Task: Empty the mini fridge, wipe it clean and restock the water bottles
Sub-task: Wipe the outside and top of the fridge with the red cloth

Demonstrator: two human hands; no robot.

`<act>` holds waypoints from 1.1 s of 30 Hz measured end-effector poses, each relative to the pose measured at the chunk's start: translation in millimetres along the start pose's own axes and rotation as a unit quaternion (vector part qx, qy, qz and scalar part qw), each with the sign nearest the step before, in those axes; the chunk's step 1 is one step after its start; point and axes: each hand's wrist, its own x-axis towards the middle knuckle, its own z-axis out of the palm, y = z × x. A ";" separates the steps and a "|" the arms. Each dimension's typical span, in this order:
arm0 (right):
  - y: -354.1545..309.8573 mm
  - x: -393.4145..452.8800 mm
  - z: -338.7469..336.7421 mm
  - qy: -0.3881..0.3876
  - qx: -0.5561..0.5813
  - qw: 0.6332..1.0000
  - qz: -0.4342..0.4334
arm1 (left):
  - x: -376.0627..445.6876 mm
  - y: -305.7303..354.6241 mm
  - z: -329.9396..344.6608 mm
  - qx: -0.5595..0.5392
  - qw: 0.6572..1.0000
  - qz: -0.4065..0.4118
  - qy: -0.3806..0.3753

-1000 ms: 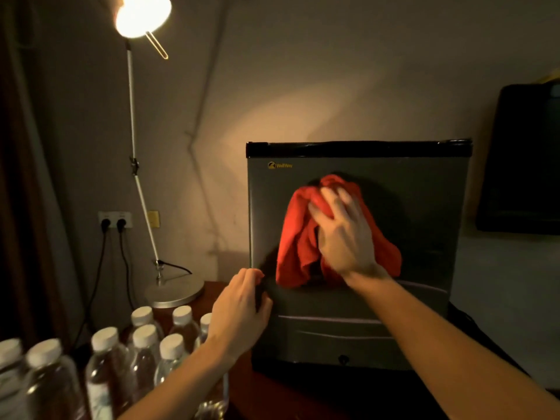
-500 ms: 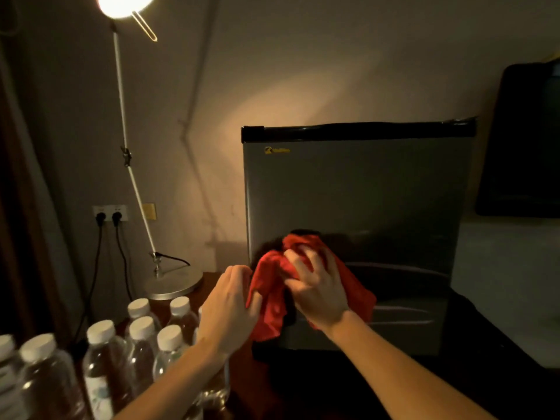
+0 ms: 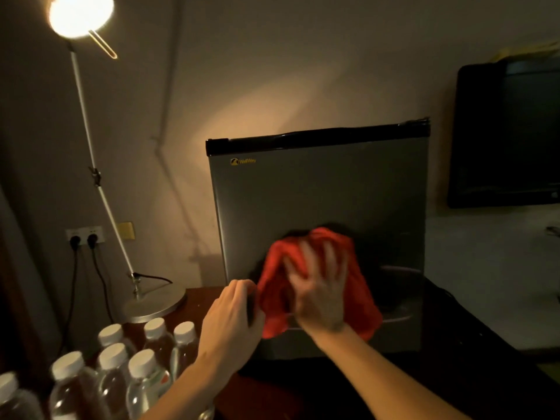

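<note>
The grey mini fridge (image 3: 318,195) stands on the table with its door closed. My right hand (image 3: 318,292) presses a red cloth (image 3: 360,301) flat against the lower half of the door, fingers spread and blurred by motion. My left hand (image 3: 230,322) grips the lower left edge of the fridge. Several clear water bottles (image 3: 142,374) with white caps stand in a cluster at the lower left, apart from both hands.
A desk lamp (image 3: 151,304) with a round metal base and long white arm stands left of the fridge, lit at the top. Two plugs sit in a wall socket (image 3: 85,237). A dark screen (image 3: 509,134) hangs at the right. A dark surface (image 3: 472,344) lies right of the fridge.
My right hand swept the red cloth down the door from the upper middle to the lower left, then right toward the lower middle. My left hand stayed on the fridge's left edge.
</note>
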 end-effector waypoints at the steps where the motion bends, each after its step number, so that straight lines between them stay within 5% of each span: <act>1: -11.5 -2.7 7.3 -0.020 -0.005 0.997 -0.068 | -1.7 -0.9 1.8 0.005 1.000 -0.008 0.000; 3: -12.6 -0.6 13.8 -0.033 -0.017 0.989 -0.142 | -4.1 -3.0 3.0 0.014 1.000 -0.018 -0.002; 7: 48.5 6.6 -2.7 0.000 0.001 0.988 -0.156 | -5.0 -1.9 8.9 0.030 0.999 -0.039 0.002; 15: 182.2 -18.5 -61.6 0.067 -0.030 0.996 0.042 | -2.7 39.1 31.1 -0.016 0.999 -0.029 -0.032; 18: 184.4 -51.3 -56.5 0.041 -0.017 0.998 0.054 | 4.7 47.3 38.3 -0.023 0.999 -0.034 -0.033; 22: 169.9 -74.3 -38.5 -0.043 -0.033 0.996 -0.075 | 10.0 58.5 50.1 -0.024 0.998 -0.038 -0.047; 26: 185.2 -40.8 -45.9 -0.024 -0.027 0.988 -0.151 | 12.9 62.6 60.5 -0.004 0.998 -0.032 -0.051; 33: 159.3 -1.8 -51.2 0.053 0.002 0.998 -0.039 | 15.5 48.6 62.9 0.012 0.998 -0.041 -0.034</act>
